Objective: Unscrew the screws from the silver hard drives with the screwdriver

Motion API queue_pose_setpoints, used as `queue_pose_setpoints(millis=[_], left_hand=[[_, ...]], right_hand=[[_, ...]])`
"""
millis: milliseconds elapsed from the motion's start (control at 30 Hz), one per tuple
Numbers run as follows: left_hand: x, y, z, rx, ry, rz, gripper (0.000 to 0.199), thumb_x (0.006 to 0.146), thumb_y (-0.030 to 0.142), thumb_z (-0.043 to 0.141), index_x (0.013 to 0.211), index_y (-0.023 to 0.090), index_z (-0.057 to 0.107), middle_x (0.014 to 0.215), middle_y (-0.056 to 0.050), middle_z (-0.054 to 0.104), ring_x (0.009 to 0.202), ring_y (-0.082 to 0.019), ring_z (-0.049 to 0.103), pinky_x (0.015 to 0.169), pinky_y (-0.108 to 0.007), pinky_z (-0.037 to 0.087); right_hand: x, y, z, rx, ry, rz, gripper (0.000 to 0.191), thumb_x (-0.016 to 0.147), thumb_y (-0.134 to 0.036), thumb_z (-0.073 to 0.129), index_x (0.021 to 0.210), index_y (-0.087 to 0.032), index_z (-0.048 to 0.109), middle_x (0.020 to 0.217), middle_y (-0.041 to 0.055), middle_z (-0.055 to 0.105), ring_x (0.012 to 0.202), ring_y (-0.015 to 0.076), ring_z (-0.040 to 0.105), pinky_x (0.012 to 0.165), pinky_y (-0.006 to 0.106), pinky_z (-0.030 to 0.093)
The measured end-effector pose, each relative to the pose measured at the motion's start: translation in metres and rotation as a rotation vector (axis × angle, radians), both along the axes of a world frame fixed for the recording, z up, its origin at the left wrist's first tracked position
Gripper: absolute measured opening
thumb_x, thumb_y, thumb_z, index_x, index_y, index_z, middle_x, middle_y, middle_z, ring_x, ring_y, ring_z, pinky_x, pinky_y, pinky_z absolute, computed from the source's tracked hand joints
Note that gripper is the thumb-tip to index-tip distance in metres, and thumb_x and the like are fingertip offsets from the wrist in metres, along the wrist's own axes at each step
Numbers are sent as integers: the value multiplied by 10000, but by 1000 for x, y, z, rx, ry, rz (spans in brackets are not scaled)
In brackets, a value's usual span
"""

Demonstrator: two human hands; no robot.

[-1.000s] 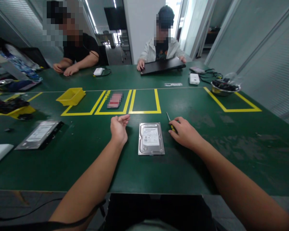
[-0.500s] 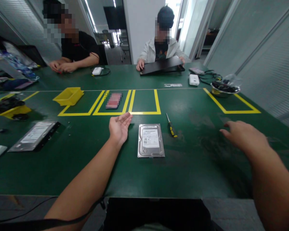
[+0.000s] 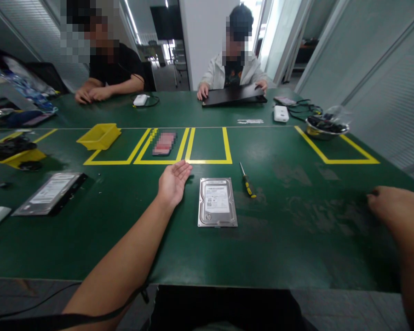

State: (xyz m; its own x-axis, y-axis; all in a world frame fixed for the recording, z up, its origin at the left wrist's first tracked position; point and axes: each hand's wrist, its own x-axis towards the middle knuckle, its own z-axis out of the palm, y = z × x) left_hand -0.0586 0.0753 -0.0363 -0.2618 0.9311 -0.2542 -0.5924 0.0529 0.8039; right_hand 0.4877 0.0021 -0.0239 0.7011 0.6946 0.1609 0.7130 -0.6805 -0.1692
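A silver hard drive (image 3: 217, 202) with a white label lies flat on the green table, label side up. Just left of it my left hand (image 3: 174, 183) rests palm inward, fingers stretched out and holding nothing. To the drive's right is a screwdriver (image 3: 249, 184) with a black and yellow handle, its tip pointing away from me. My right hand (image 3: 396, 209) is at the far right, low over the table, its fingers curled in. A dark patch shows at its fingertips; what it holds, if anything, I cannot make out.
Another drive (image 3: 50, 194) lies at left, near a yellow bin (image 3: 15, 158) of dark parts. Yellow tape squares hold an empty-looking yellow bin (image 3: 99, 136), a pink phone-like item (image 3: 164, 143) and a metal bowl (image 3: 326, 128). Across, one person holds a black panel (image 3: 232, 95); another sits left.
My right hand has moved to the right, away from the screwdriver, and its fingers have curled in. My left hand, the hard drive and the screwdriver have stayed in place.
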Motion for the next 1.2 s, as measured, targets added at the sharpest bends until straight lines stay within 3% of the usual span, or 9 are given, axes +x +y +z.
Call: queue_pose_setpoints(millis=[67, 133, 433, 533, 633, 667, 767, 1067, 1200], left_hand=[[0, 0, 1, -1, -3, -10, 266, 866, 194, 454, 979, 60, 654, 996, -156, 707, 940, -205, 703, 958, -310, 540], [-1, 0, 1, -3, -8, -23, 271, 868, 186, 452, 989, 51, 654, 984, -157, 709, 940, -208, 705, 962, -311, 537], [-6, 1, 0, -11, -47, -49, 335, 896, 205, 423, 1082, 38, 645, 1014, -171, 707, 964, -214, 698, 936, -310, 547], [-6, 1, 1, -14, -51, -58, 352, 902, 211, 415, 1110, 43, 644, 1009, -171, 708, 965, -211, 695, 916, -307, 556], [-6, 1, 3, -23, -45, -61, 349, 907, 212, 408, 1095, 41, 647, 1004, -172, 707, 954, -210, 698, 892, -295, 562], [-6, 1, 3, -28, -43, -62, 346, 907, 211, 406, 1085, 41, 649, 1003, -172, 706, 951, -208, 699, 887, -291, 564], [-7, 1, 3, -36, -33, -70, 328, 901, 206, 410, 1051, 47, 655, 999, -168, 709, 950, -205, 701, 879, -283, 567], [-11, 3, 0, -19, 12, -116, 301, 890, 209, 431, 948, 56, 683, 986, -152, 720, 932, -197, 710, 842, -264, 570], [-13, 3, 2, -22, 36, -162, 311, 889, 206, 430, 920, 53, 699, 970, -143, 726, 920, -190, 711, 827, -256, 561]], right_hand=[[-14, 2, 7, -268, 33, -93, 216, 772, -257, 602, 838, -168, 788, 1155, 303, 648, 1124, 430, 608, 595, 482, 375], [-24, 1, 12, -395, -2, -53, 346, 781, -247, 562, 1066, -183, 748, 1265, 272, 610, 1154, 435, 591, 683, 498, 467], [-38, -7, 19, -433, -6, -81, 474, 873, -330, 420, 1262, -175, 641, 1328, 265, 568, 1191, 441, 559, 739, 512, 490], [-38, -7, 21, -436, 18, -123, 445, 883, -337, 416, 1206, -154, 661, 1323, 275, 566, 1226, 431, 536, 701, 502, 460], [-33, -5, 20, -412, 43, -111, 208, 814, -272, 519, 848, -199, 711, 1286, 287, 577, 1204, 429, 546, 641, 489, 403], [-31, -5, 19, -400, 48, -93, 153, 778, -246, 556, 680, -206, 666, 1269, 292, 581, 1188, 431, 552, 628, 488, 381], [-25, -3, 15, -363, 39, -55, 355, 675, -162, 624, 390, -191, 413, 1205, 311, 599, 1139, 440, 564, 615, 498, 326], [-21, 7, 15, -152, -10, -121, 427, 602, -131, 666, 487, -242, 270, 854, 271, 605, 900, 363, 594, 581, 436, 272], [-63, 11, 34, -60, -113, 102, 156, 775, -209, 542, 661, -255, 448, 831, 259, 594, 679, 274, 534, 575, 424, 293]])
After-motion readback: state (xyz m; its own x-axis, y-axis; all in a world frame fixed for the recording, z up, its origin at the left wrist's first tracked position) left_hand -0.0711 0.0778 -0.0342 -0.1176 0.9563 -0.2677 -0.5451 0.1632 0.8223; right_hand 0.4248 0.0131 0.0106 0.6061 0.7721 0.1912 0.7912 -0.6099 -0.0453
